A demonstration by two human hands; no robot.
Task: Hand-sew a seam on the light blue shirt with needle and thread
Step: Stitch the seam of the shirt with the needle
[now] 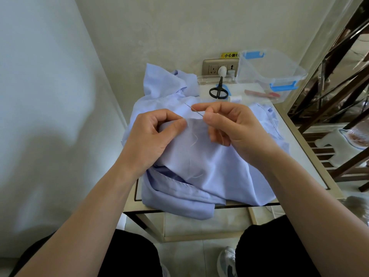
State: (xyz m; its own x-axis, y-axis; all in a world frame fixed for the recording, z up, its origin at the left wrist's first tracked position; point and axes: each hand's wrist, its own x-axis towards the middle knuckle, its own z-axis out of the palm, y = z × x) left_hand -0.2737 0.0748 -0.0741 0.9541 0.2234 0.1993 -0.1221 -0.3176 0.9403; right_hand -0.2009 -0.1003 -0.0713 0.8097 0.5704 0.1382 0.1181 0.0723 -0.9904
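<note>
Two bare hands work over a light blue shirt (201, 156) heaped on a small table (305, 156). On the shirt's left side, the left hand (151, 136) pinches a fold of cloth. Right of it, the right hand (231, 124) pinches a needle (193, 109), pale thread (194, 140) trailing across the shirt. Behind the shirt lie black scissors (218, 90).

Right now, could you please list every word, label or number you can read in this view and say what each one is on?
"小心触": yellow warning sticker on the wall above the wall socket; its last character is hidden behind the clear plastic box.
Nothing else is readable: no print shows on the scissors, thread spool or shirt.
</note>
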